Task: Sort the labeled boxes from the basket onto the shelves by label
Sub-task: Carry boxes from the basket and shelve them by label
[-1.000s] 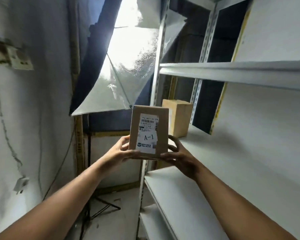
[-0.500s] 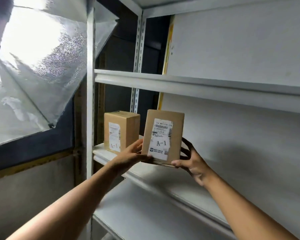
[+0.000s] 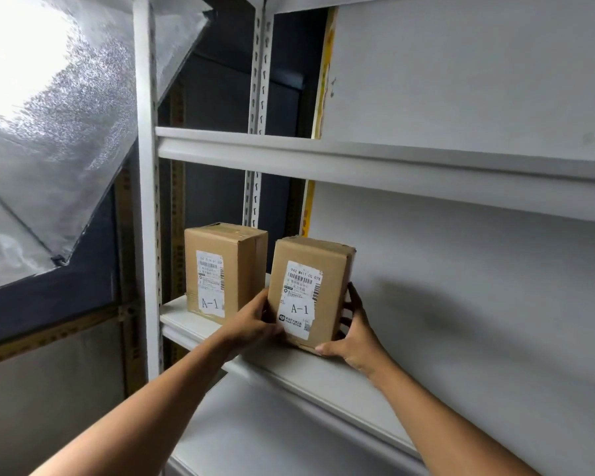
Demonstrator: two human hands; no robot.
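Held box (image 3: 310, 290) on shelf (image 3: 340, 369), just R of 2nd box (image 3: 224, 266).

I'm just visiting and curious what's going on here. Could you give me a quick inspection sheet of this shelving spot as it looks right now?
Surface: white metal shelf, at its left end; another shelf board above.
Job's things: cardboard box labelled A-1, upright, at the shelf's front edge; second A-1 box stands to its left, apart from it.
Clutter: nothing seen.
Grips: left hand holds the box's left side; right hand curls round its right side, thumb at the bottom corner.
Cables: nothing seen.
Surroundings: slotted shelf upright, silver reflective sheet at left, dark wall behind, pale panel at right.
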